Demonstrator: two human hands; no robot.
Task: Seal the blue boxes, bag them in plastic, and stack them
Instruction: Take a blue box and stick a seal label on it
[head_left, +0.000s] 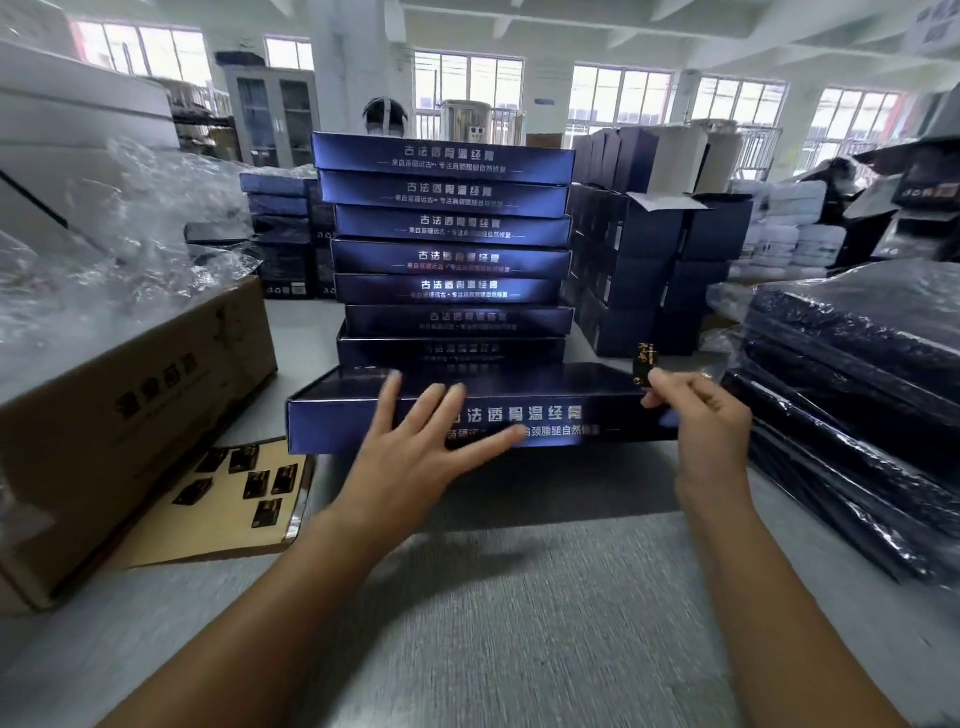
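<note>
A: Head view. Where's the box (587, 415)?
B: On the table (519, 597), before the stack (452, 228). The left hand (415, 447) is spread flat against its front, grip released; the right hand (701, 415) pinches a sticker (645, 364) at its right end.
A: Advice?
B: Judgement: steady the box, centre the sticker across the flap seam, press flat. Seam itself not visible. Spares on the sheet (228, 499), left.

The left grip (415, 457) covers part of the lettering on the blue box (332, 426). The sticker (645, 364) pinched in the right grip (701, 421) is too small to read. Right of that grip, the bagged boxes (857, 364) are cut off by the edge.
</note>
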